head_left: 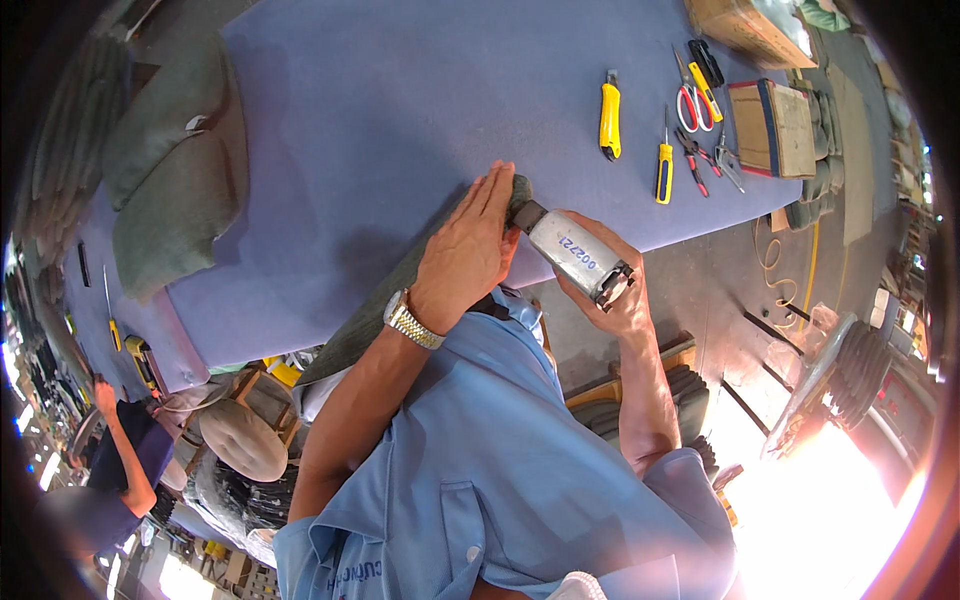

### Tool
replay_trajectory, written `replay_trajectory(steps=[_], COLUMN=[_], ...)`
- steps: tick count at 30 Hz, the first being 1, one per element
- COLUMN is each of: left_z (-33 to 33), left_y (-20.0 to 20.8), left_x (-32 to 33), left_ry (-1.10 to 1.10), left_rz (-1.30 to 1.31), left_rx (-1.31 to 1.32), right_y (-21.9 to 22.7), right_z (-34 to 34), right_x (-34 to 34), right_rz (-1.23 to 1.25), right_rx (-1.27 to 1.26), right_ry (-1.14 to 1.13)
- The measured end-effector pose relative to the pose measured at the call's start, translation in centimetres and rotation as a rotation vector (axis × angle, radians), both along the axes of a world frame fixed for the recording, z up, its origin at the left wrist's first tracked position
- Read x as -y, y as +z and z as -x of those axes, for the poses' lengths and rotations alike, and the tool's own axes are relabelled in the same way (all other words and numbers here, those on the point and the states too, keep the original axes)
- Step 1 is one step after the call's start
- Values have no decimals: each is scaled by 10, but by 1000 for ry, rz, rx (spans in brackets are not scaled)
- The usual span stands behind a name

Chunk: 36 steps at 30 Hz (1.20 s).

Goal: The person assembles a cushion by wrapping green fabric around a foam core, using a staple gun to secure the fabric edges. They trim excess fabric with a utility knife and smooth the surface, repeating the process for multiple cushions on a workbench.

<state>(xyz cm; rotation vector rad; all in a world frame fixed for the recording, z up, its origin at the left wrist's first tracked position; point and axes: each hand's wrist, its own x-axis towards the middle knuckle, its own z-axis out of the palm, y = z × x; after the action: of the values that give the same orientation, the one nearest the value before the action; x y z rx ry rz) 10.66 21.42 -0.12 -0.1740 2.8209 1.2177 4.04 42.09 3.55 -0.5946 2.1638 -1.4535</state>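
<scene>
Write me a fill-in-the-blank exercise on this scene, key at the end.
1. The silver tool is held in the person's ____ hand.
2. The wristwatch is worn on the ____ wrist.
3. The scissors on the table have handles of white and ____.
4. The shirt of the person holding the tool is light ____.

Missing words: right; left; red; blue.
</scene>
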Motion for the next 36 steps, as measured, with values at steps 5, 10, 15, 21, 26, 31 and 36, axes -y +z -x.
replay_trajectory(steps=[5, 10, 15, 21, 26, 31, 36], left_z=[1, 3, 3, 4, 4, 5, 4], left_y=[6, 11, 8, 9, 9, 9, 7], left_x=[0, 2, 1, 1, 1, 2, 1], left_ry=[16, 17, 4, 0, 5, -1, 24], left_rz=[-37, -37, -37, -19, -27, -37, -49], left_rx=[45, 79, 62, 51, 61, 60, 48], right_y=[-6, -1, 8, 3, 4, 6, 2], right_z=[-2, -5, -4, 0, 3, 9, 8], right_x=[-3, -3, 1, 5, 6, 5, 3], right_rz=[2, -17, -24, -1, 5, -23, -37], right_rx=[-13, -154, -132, -172, -173, -133, -167], right_ry=[5, 1, 15, 32, 53, 88, 76])
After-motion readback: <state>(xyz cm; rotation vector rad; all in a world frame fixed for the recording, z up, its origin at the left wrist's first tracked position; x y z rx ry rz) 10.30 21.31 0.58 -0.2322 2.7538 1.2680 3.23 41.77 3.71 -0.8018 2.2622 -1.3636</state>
